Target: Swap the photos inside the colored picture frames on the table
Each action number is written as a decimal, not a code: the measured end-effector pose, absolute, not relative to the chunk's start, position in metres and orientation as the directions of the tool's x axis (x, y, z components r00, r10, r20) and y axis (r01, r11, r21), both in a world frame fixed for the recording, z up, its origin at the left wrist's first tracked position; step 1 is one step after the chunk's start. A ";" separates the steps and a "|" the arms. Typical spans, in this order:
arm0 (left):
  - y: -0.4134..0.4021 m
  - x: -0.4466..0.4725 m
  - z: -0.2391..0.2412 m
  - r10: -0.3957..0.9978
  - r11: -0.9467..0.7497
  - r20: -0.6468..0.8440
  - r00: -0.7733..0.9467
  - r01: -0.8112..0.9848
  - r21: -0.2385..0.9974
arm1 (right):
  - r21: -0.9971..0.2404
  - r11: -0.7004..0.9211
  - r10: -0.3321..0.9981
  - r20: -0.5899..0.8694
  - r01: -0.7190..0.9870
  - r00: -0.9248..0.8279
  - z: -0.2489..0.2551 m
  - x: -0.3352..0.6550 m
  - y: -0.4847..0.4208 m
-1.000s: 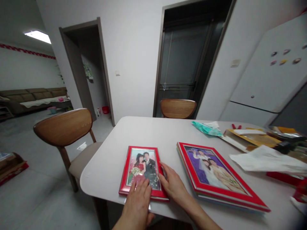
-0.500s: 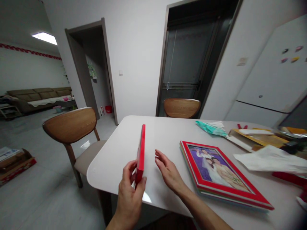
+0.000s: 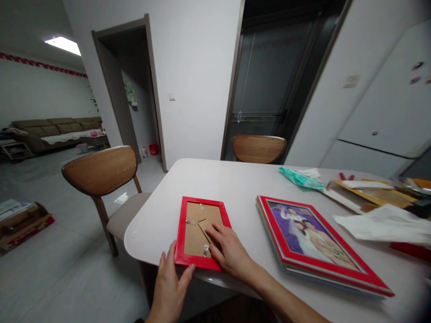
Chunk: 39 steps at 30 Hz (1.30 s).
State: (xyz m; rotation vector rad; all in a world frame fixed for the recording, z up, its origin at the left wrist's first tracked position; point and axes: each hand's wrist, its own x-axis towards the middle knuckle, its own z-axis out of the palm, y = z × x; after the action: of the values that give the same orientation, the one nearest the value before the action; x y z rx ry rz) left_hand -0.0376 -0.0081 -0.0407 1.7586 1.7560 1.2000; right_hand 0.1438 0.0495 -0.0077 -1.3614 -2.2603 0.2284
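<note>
A small red picture frame point(image 3: 180, 233) lies face down near the table's front edge. Its brown backing board point(image 3: 193, 240) has metal clips on several sides and a cut-out stand flap in the middle. At the frame's lower left corner is my left hand point(image 3: 170, 280), fingers and thumb spread along the edge. My right hand point(image 3: 232, 251) rests on the backing's lower right part, fingers stretched out, covering some of the flap and the right rim. To the right lies a larger red picture frame point(image 3: 340, 224) with a group photo, face up on a stack.
The white table point(image 3: 208, 175) carries a teal packet point(image 3: 301, 179), yellow envelopes point(image 3: 380, 193) and a white sheet point(image 3: 373, 222) on the right. Wooden chairs stand at the left point(image 3: 101, 170) and the far side point(image 3: 259, 149). A cardboard box point(image 3: 27, 224) sits on the floor.
The small frame, held upright in my left hand before, now lies flat with its back up. My left hand has loosened its grip, and my right hand has come down onto the frame.
</note>
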 end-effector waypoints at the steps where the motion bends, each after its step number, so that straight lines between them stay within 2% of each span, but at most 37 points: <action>1: -0.008 -0.038 -0.043 0.937 -0.162 0.327 -0.121 0.678 0.717 | -0.371 0.492 0.864 0.316 0.787 -0.391 -0.007 0.144 0.049; 8: -0.007 -0.038 -0.049 0.865 -0.289 0.497 0.064 0.874 0.391 | -0.333 0.498 0.859 0.313 0.800 -0.405 -0.007 0.147 0.049; 16: -0.006 -0.041 -0.058 0.813 -0.346 0.558 0.163 0.907 0.240 | -0.338 0.496 0.862 0.306 0.800 -0.405 -0.010 0.149 0.047; 21: -0.004 -0.043 -0.049 0.848 -0.376 0.484 0.215 0.889 0.263 | -0.372 0.501 0.863 0.283 0.781 -0.419 -0.005 0.150 0.045; 28: 0.008 -0.039 -0.022 0.857 -0.499 0.342 0.385 0.784 0.369 | -0.473 0.615 0.779 0.238 0.631 -0.580 0.005 0.145 0.049; 33: 0.006 -0.036 -0.017 0.864 -0.496 0.336 0.375 0.749 0.440 | -0.451 0.604 0.794 0.266 0.657 -0.548 0.001 0.140 0.050; 39: 0.005 -0.035 -0.016 0.874 -0.482 0.305 0.377 0.753 0.448 | -0.478 0.556 0.831 0.287 0.680 -0.477 0.007 0.129 0.063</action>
State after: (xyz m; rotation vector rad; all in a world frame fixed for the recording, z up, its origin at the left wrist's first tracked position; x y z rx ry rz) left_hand -0.0354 0.0051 -0.0163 2.4033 1.4490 0.7517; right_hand 0.1291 0.0626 0.0070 -1.2157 -2.3043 0.4106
